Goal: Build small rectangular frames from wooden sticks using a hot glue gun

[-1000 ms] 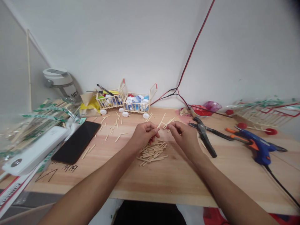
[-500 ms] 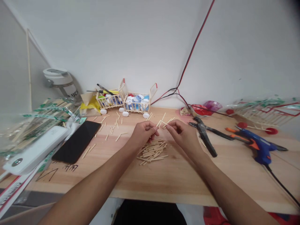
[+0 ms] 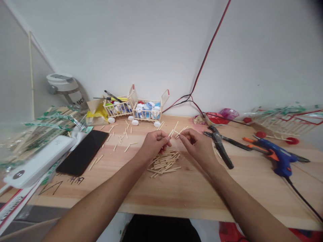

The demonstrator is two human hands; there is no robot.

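Note:
Between thumb and fingers, my left hand (image 3: 158, 143) pinches a short wooden stick (image 3: 171, 133) that points up and away. My right hand (image 3: 193, 143) pinches another short wooden stick whose tip reaches toward the left one; whether the two touch I cannot tell. Just below my hands lies a pile of cut wooden sticks (image 3: 165, 163), partly covered by my left hand. More short sticks (image 3: 176, 125) lie on the wooden table behind my fingertips. Loose pieces (image 3: 122, 137) are scattered to the left.
Two small stick carts (image 3: 147, 114) on white wheels stand at the back, holding bottle caps. A black phone (image 3: 82, 153) and white power bank (image 3: 40, 161) lie left. Pliers (image 3: 220, 148), a blue glue gun (image 3: 282, 158) and a red-wheeled cart (image 3: 280, 126) are right.

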